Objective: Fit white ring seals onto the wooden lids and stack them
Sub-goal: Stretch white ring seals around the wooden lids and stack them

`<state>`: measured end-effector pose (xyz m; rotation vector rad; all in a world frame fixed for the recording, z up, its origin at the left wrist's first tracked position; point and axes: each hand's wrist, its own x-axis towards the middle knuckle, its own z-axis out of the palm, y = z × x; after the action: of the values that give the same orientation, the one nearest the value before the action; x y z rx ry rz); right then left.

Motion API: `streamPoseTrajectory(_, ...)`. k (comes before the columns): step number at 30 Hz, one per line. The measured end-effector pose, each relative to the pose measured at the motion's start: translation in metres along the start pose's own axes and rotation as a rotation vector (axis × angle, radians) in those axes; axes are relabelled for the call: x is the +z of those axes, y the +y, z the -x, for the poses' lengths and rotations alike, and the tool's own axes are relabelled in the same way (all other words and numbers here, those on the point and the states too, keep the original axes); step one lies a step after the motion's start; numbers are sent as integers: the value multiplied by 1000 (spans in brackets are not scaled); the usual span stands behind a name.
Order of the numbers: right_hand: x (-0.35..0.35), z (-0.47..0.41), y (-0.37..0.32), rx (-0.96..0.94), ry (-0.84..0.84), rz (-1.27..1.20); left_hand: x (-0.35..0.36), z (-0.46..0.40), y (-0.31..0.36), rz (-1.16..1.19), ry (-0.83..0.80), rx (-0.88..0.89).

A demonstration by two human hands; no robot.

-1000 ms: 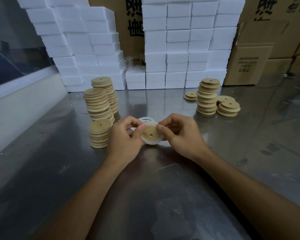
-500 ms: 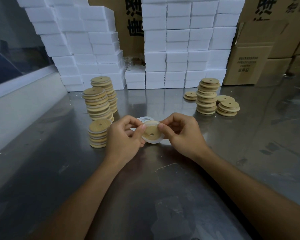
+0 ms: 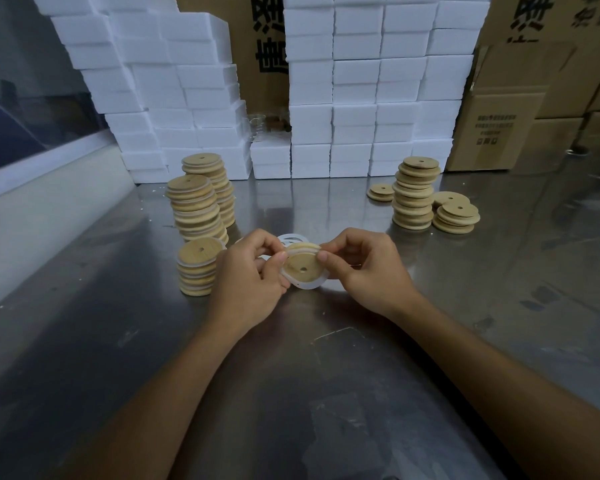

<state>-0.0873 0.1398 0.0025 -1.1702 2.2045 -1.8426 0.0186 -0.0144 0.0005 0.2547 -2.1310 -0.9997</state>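
Both hands pinch one round wooden lid (image 3: 303, 268) with a white ring seal (image 3: 305, 285) half on: left hand (image 3: 246, 282) at nine o'clock, right hand (image 3: 368, 268) at three, fingers hiding the rim's sides.

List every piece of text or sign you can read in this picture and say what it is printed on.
Large black characters on the cardboard carton between the white foam stacks: cut off, not readable whole.
Large black characters on the upper right carton: cut off, not readable.
Small print and symbols on the open-flapped carton: too small and blurred.
Wooden lids: no text.
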Motion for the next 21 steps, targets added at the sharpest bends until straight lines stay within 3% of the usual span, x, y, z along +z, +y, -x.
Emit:
streamPoseTrajectory(11, 2, 1, -1, -9, 5, 25, -10, -4, -4, -11, -95, -74)
streamPoseTrajectory(18, 1, 2, -2, -144, 8, 204, -7, 0, -5, -155, -68, 74)
streamPoseTrajectory(21, -2, 2, -5, -231, -17, 286, -8, 2, 1, -195, -126, 121)
